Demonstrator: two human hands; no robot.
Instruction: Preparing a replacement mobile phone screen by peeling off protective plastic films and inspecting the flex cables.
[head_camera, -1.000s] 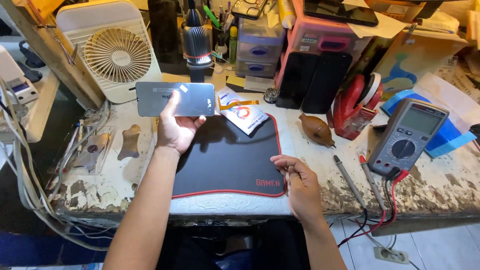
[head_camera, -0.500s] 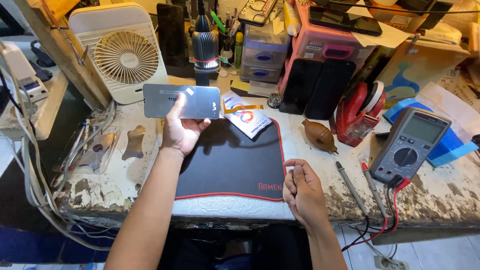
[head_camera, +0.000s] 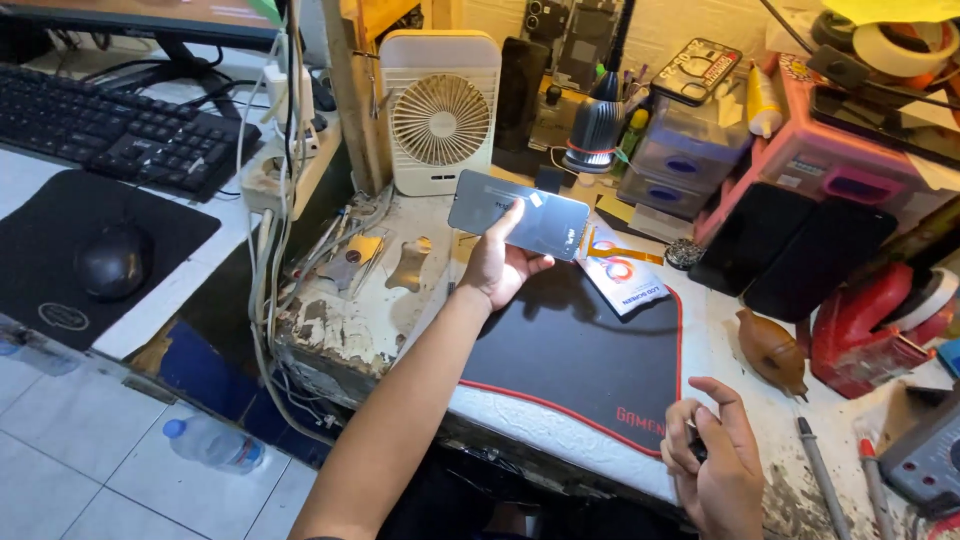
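Left hand (head_camera: 497, 272) holds grey panel (head_camera: 518, 215) above black mat (head_camera: 580, 350), fan (head_camera: 440, 115) behind.

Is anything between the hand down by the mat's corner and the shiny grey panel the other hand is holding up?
Nothing visible blocks it. The right hand rests at the near corner of the black mat; only bare mat lies between it and the grey panel, which the left hand holds above the far edge.

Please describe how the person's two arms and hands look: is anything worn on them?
Both arms are bare. The left hand has no glove, ring or watch that I can see, and the left forearm is bare down to the picture's lower edge, with no sleeve. The right hand is also without glove or ring; only a little of its wrist is in view.
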